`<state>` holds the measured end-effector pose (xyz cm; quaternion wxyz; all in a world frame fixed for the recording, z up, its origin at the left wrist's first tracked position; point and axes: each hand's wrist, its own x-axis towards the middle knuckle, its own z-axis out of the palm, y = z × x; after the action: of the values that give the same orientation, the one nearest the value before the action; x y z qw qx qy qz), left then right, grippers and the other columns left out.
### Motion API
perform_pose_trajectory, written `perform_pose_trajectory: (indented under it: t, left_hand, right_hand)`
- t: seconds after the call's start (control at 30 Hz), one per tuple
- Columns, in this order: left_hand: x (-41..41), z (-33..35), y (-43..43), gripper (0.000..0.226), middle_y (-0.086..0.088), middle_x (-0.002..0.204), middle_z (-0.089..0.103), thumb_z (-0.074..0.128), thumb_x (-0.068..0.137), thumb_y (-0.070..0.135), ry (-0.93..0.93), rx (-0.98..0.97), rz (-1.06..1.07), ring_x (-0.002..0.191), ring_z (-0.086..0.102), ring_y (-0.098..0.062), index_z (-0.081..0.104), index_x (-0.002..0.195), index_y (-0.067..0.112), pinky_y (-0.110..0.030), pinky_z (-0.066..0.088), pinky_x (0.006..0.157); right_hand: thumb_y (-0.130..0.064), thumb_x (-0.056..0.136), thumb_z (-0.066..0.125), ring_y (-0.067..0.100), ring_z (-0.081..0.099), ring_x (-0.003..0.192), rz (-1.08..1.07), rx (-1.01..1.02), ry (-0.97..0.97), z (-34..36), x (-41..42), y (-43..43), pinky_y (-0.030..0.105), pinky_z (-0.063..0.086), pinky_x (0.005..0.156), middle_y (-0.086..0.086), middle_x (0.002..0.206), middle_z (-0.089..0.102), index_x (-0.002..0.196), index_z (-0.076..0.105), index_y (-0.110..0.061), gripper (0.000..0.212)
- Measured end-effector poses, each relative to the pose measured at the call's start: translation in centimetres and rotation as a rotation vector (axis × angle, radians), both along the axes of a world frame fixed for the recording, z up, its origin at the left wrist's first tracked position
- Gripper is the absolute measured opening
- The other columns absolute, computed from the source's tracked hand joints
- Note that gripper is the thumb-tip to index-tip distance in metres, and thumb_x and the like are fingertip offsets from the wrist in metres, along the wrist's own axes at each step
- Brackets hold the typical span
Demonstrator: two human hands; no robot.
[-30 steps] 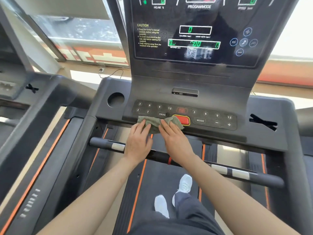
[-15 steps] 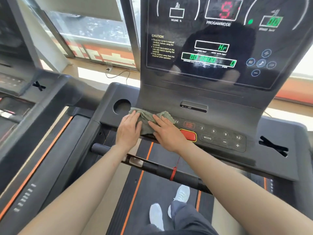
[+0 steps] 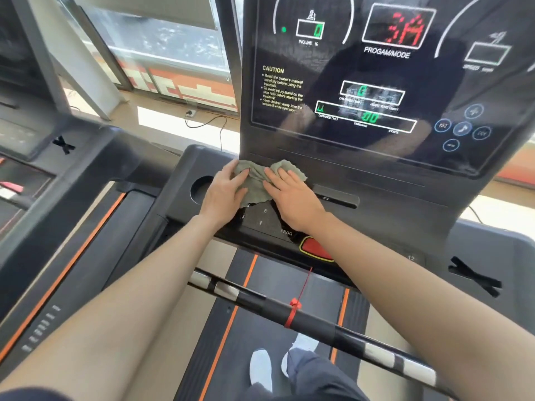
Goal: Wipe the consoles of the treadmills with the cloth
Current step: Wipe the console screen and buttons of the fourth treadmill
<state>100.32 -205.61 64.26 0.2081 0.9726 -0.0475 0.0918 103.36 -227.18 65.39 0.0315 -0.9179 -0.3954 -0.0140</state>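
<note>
She stands on the treadmill belt (image 3: 292, 285) with both hands laid flat on a crumpled grey-green cloth (image 3: 256, 180). The cloth sits on the sloped console (image 3: 405, 215), right below the lit display panel (image 3: 362, 82) and at 12 o'clock from the keypad (image 3: 265, 219). The left hand (image 3: 224, 188) presses the cloth's left part with its fingers loosely spread. The right hand (image 3: 292, 198) presses the right part, fingers straight. The round cup holder (image 3: 199, 188) is at 9 o'clock from the left hand, and the red stop button (image 3: 314, 247) at 5 o'clock from the right hand.
</note>
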Motion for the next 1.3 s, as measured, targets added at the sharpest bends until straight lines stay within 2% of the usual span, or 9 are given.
perform_pose_trajectory:
  t: [0.17,0.37,0.5,0.6,0.83,0.93,1.07,1.2,1.3]
  left_hand:
    - [-4.5,-1.8,0.7,0.031,-0.016,0.136,0.059,0.066,0.092,0.001,-0.08,0.02,0.019,0.107,0.056,-0.037,0.07,0.123,0.004,-0.042,0.052,0.092]
    - [-10.3,-2.7,-1.4,0.035,-0.009,0.126,0.066,0.051,0.097,0.022,-0.1,0.022,0.032,0.112,0.052,-0.03,0.073,0.12,0.008,-0.045,0.055,0.09]
    - [-9.7,-2.1,-4.9,0.037,-0.01,0.126,0.067,0.05,0.096,0.027,-0.094,-0.012,0.044,0.113,0.056,-0.031,0.074,0.12,0.01,-0.042,0.054,0.092]
    - [-7.9,-1.9,-8.0,0.038,-0.01,0.13,0.066,0.049,0.096,0.027,-0.081,-0.004,-0.032,0.113,0.056,-0.03,0.074,0.12,0.012,-0.042,0.054,0.094]
    - [-5.5,-1.6,-15.3,0.029,-0.003,0.135,0.064,0.065,0.094,0.015,-0.048,-0.07,-0.164,0.118,0.049,-0.023,0.074,0.121,0.017,-0.038,0.054,0.093]
    - [-5.2,-1.2,-18.2,0.027,-0.001,0.133,0.065,0.067,0.092,0.013,-0.045,-0.092,-0.247,0.118,0.049,-0.021,0.076,0.117,0.019,-0.036,0.055,0.086]
    - [-5.0,-1.1,-22.3,0.025,0.0,0.13,0.066,0.065,0.092,0.015,-0.038,-0.13,-0.322,0.115,0.048,-0.019,0.077,0.114,0.019,-0.036,0.057,0.079]
    - [-6.6,-1.6,-26.1,0.033,-0.005,0.125,0.069,0.05,0.094,0.022,-0.083,-0.075,-0.466,0.108,0.056,-0.028,0.078,0.111,0.014,-0.04,0.058,0.075]
    - [-8.3,-2.3,-26.1,0.029,-0.007,0.126,0.069,0.054,0.095,0.018,-0.115,-0.043,-0.539,0.107,0.057,-0.028,0.077,0.112,0.012,-0.041,0.058,0.078]
  right_hand:
    - [-0.005,0.098,0.05,0.033,0.027,0.147,0.089,0.077,0.19,-1.4,-2.1,0.8,0.041,0.012,0.123,0.009,0.164,0.024,0.152,0.039,-0.016,0.055]
    - [-0.005,0.1,0.048,0.029,0.032,0.146,0.125,0.159,0.257,-2.2,-5.1,-2.0,0.031,0.01,0.121,0.004,0.162,0.03,0.147,0.048,-0.019,0.049]
    - [-0.006,0.098,0.053,0.031,0.039,0.143,0.011,0.22,0.268,-2.5,-5.1,-5.4,0.041,0.031,0.119,0.001,0.158,0.038,0.141,0.056,-0.02,0.045]
    - [-0.004,0.096,0.057,0.033,0.046,0.138,-0.085,0.272,0.223,-2.0,-5.4,-8.4,0.043,0.038,0.115,0.004,0.152,0.047,0.133,0.064,-0.015,0.04]
    - [0.01,0.077,0.075,0.032,0.063,0.12,-0.364,0.404,0.05,-1.4,-8.3,-15.7,0.037,0.039,0.105,0.006,0.133,0.065,0.111,0.076,-0.01,0.04]
    - [0.005,0.085,0.071,0.031,0.061,0.123,-0.518,0.438,0.074,-1.6,-10.2,-18.3,0.038,0.043,0.105,0.004,0.135,0.063,0.114,0.075,-0.011,0.034]
    - [-0.001,0.092,0.064,0.031,0.057,0.128,-0.742,0.473,0.101,-1.8,-12.8,-20.8,0.043,0.054,0.094,-0.002,0.138,0.061,0.116,0.074,-0.016,0.03]
    - [0.01,0.086,0.063,0.033,0.056,0.129,-0.85,0.458,0.066,-2.5,-15.8,-23.0,0.045,0.054,0.097,0.002,0.139,0.061,0.117,0.073,-0.012,0.04]
    - [0.014,0.079,0.065,0.036,0.059,0.124,-0.874,0.46,0.022,-2.7,-18.0,-23.1,0.047,0.055,0.095,0.005,0.135,0.063,0.113,0.075,-0.008,0.042]
